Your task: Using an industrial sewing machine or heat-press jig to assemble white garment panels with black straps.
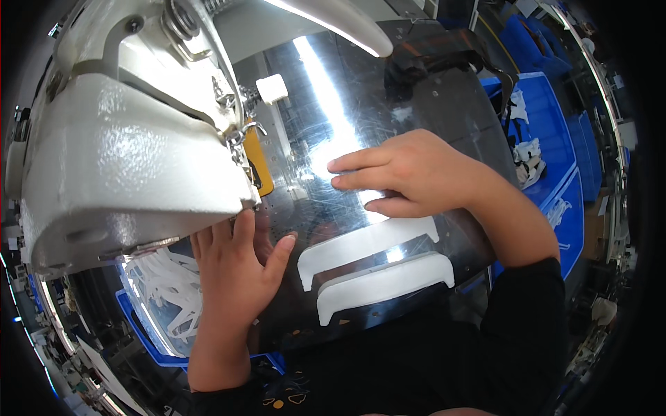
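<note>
Beneath the head of a white sewing machine [125, 152], my left hand [236, 277] lies with fingers stretched forward and its thumb apart. Its fingertips are partly hidden by the machine, and I see nothing held in it. My right hand [427, 173] is over the shiny table to the right of the needle area, fingers extended and slightly spread, with nothing visible between them. Just below it rests a curved white piece [368, 246] with turned-down ends. A second, similar white piece [385, 284] lies nearer to me, alongside the first. A yellow plate [259, 163] stands beside the needle area.
White strips [166, 284] are heaped at the left, above a blue bin [149, 347]. Blue bins [558, 114] holding light-coloured pieces stand right of the table [458, 132]. A dark strap or cloth [444, 62] lies at the table's far right. A white lever [340, 24] reaches overhead.
</note>
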Demonstrator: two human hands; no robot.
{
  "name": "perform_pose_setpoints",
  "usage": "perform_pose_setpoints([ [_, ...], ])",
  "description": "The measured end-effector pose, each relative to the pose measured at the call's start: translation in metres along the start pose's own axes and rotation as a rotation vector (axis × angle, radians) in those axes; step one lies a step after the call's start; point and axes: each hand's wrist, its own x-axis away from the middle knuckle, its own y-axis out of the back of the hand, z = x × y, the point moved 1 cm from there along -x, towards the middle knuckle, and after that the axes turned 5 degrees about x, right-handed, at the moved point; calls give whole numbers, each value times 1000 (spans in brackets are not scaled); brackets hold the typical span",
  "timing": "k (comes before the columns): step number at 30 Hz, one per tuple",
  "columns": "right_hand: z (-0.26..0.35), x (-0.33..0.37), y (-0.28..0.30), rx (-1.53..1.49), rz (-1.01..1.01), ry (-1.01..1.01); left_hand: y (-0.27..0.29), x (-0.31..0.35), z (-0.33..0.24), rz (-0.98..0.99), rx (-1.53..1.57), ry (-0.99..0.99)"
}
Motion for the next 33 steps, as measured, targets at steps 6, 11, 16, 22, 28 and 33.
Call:
perform_pose_setpoints([
  [6,-1,0,0,-8,19,-11,4,-1,-3,-1,11,-1],
  [11,-1,0,-1,2,-5,13,6,3,-4,-7,-8,-15],
  [16,-1,-1,-2,10,-26,27,9,5,-9,-7,-35,-16],
  [22,-2,0,-3,5,-25,22,12,9,-12,24,-58,-31],
  [28,-2,0,-3,8,-31,25,15,18,-19,59,-71,-54],
  [33,-2,-1,-2,10,-17,17,17,20,-22,73,-67,-142],
])
